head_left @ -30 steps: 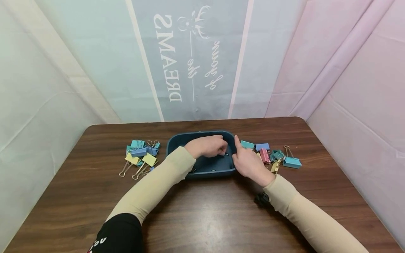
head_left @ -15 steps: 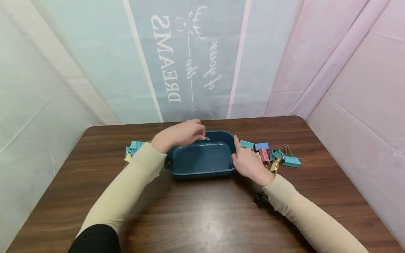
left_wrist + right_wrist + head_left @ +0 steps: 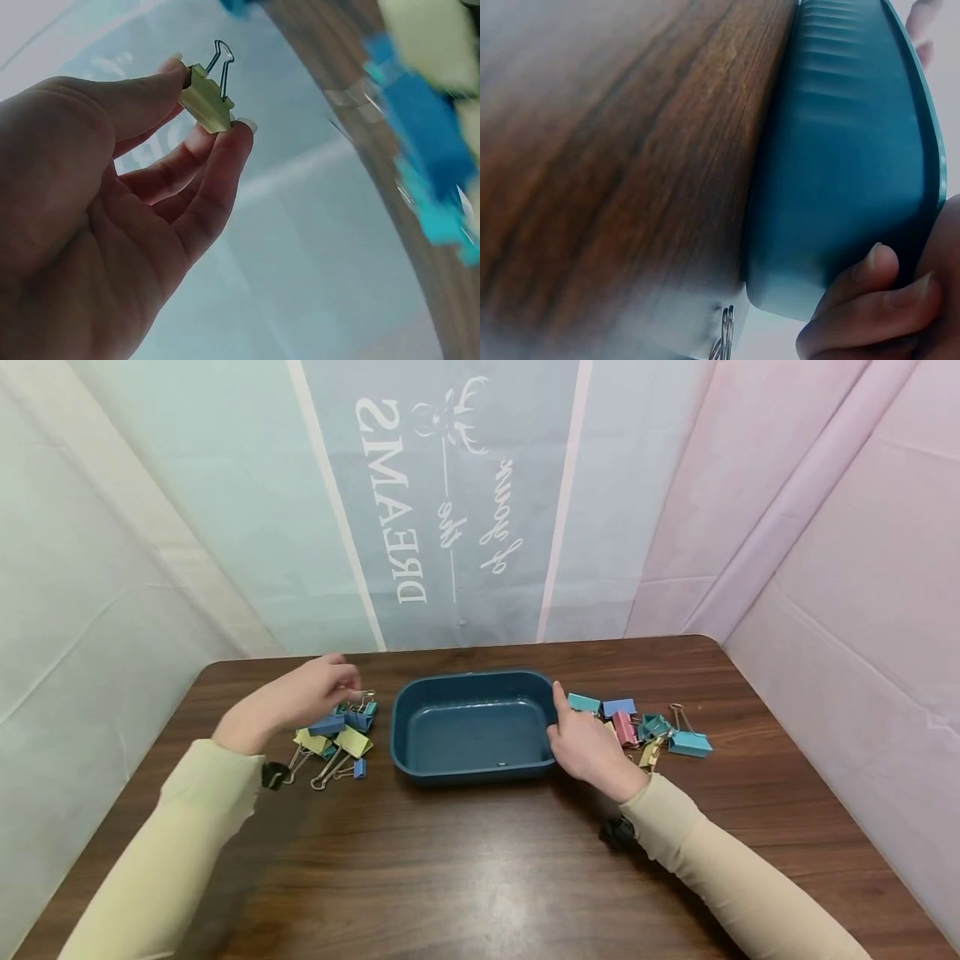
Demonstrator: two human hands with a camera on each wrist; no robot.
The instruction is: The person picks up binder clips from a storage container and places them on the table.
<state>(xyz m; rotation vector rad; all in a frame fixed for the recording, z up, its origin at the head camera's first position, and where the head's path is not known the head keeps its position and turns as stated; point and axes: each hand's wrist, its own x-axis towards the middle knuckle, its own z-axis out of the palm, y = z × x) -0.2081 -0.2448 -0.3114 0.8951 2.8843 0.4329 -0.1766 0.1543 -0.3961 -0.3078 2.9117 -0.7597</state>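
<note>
My left hand (image 3: 296, 697) is raised at the left, over a pile of binder clips (image 3: 326, 727) in blue, teal and yellow. In the left wrist view its thumb and fingertips pinch a small yellow binder clip (image 3: 206, 103), one wire handle standing up. A dark blue rectangular tray (image 3: 472, 768) stands mid-table. At its right end my right hand (image 3: 588, 747) grips the side wall, index finger stretched along the end and thumb at the rim. The right wrist view shows curled fingers (image 3: 877, 300) against the tray's outer wall (image 3: 840, 172).
Right of the tray, partly behind the right hand, lies a second group of binder clips (image 3: 626, 727) in teal, blue, pink and yellow. A teal clip (image 3: 690, 743) sits at its outer side. The wooden table (image 3: 480, 860) ends at a printed cloth backdrop (image 3: 465, 527).
My left hand has come up out of the tray with the clip and moved left over the left pile. The right hand has stayed on the tray's right end.
</note>
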